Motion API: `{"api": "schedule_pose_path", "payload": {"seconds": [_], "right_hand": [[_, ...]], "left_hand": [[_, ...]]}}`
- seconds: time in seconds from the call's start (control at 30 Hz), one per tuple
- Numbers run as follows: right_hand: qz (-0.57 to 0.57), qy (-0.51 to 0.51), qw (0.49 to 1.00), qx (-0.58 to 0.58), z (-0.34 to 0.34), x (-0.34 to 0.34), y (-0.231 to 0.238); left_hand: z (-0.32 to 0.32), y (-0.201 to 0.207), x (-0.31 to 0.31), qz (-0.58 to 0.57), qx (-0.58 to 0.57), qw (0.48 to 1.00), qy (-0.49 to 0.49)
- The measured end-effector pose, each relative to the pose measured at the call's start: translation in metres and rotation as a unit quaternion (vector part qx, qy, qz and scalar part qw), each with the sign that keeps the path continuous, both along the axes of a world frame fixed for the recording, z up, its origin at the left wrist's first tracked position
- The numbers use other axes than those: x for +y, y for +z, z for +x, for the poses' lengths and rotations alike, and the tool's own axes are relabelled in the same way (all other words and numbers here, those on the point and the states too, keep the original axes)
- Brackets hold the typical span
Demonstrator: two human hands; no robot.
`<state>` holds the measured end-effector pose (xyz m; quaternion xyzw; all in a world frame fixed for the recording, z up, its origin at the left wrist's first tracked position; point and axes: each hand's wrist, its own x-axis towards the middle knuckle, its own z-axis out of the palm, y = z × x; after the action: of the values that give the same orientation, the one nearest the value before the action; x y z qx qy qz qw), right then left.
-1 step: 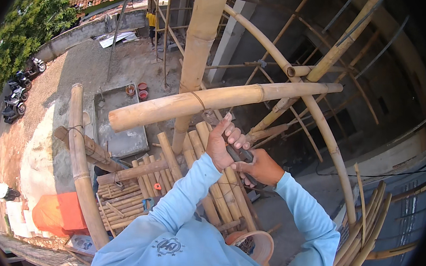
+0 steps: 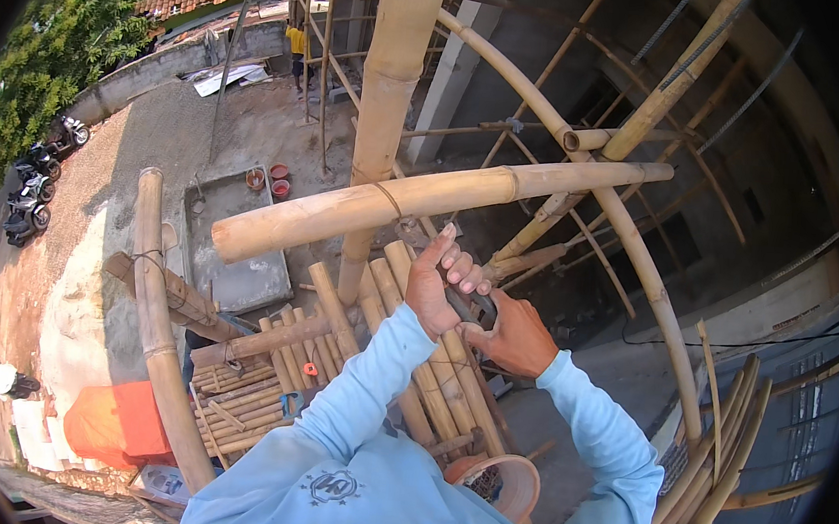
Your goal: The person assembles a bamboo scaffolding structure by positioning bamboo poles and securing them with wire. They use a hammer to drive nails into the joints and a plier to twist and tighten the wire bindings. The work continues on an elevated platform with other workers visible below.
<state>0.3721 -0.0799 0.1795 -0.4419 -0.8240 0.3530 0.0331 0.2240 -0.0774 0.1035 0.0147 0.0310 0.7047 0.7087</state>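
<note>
A thick bamboo pole (image 2: 444, 195) runs across in front of me, crossing an upright bamboo post (image 2: 391, 73). A thin tie (image 2: 388, 200) wraps the pole near that crossing. Just below it, my left hand (image 2: 437, 288) is closed around a dark metal hand tool (image 2: 463, 305), thumb pointing up. The tool's upper end comes out above this hand, close to the tie; its exact kind is hidden by my fingers. My right hand (image 2: 517, 337) is closed at the tool's lower end, beside the left palm, with most of its fingers out of sight.
Below lies a bamboo pole platform (image 2: 241, 401); an orange bucket (image 2: 510, 486) hangs near my waist. A leaning bamboo pole (image 2: 155, 300) stands left, a curved one (image 2: 650, 280) right. Far below are a mixing trough (image 2: 240, 282) and a person in yellow (image 2: 297, 41).
My right hand has shifted slightly left and its fingers have gone behind the tool. My left hand stays in place.
</note>
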Motion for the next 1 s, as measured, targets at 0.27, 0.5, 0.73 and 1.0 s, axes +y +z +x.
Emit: {"api": "schedule_pose_path", "payload": {"seconds": [0.27,0.5,0.73,1.0], "right_hand": [[0.423,-0.045,0.893,-0.147,0.010,-0.009,-0.070],[0.138,0.017,0.990,0.031,0.017,0.010,-0.053],[-0.517,-0.083,0.821,0.228,0.019,0.010,-0.033],[0.361,-0.074,0.929,-0.028,-0.001,-0.042,-0.048]], "left_hand": [[0.017,0.017,0.012,-0.196,0.099,0.973,0.068],[0.007,0.012,-0.015,-0.161,0.203,0.965,0.044],[0.000,-0.016,-0.008,0.044,0.017,0.998,-0.044],[0.010,0.023,-0.011,-0.177,0.116,0.977,0.017]]}}
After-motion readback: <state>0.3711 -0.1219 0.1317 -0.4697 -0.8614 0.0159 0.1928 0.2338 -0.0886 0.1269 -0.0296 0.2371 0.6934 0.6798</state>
